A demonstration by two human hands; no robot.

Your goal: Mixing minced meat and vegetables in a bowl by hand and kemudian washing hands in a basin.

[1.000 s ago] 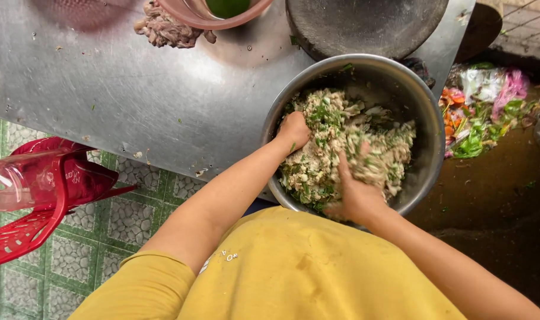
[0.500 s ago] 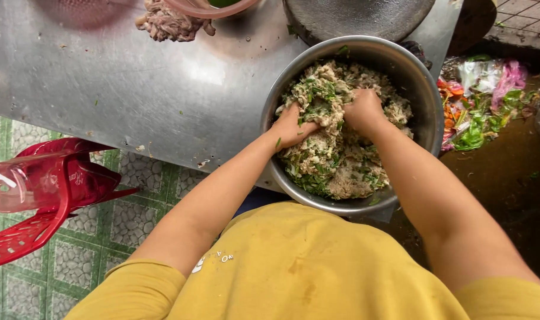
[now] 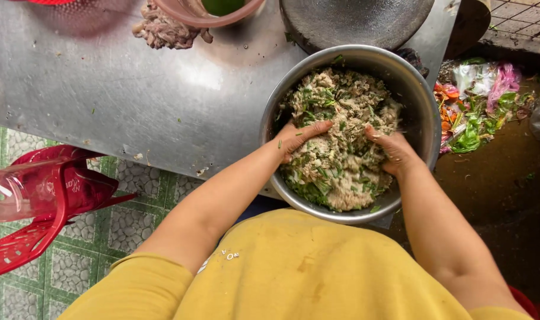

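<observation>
A round steel bowl (image 3: 421, 101) stands at the near edge of a metal table (image 3: 104, 89). It is full of a pale minced mixture (image 3: 341, 112) flecked with chopped green herbs. My left hand (image 3: 299, 137) rests on the left side of the mixture, fingers pointing right across it. My right hand (image 3: 391, 151) presses into the right side, fingers dug into the mix. Bits of herb stick to both hands. I wear a yellow shirt (image 3: 305, 272).
A pile of raw minced meat (image 3: 163, 31) and a pink bowl (image 3: 216, 12) sit at the table's far edge, beside a dark round pan (image 3: 353, 21). A red plastic chair (image 3: 38, 195) stands on the tiled floor at left. Vegetable scraps and plastic bags (image 3: 477, 101) litter the ground at right.
Both hands have shifted in the bowl: the right one went from the near side up to the middle, then back to the right side. The left stayed at the left rim.
</observation>
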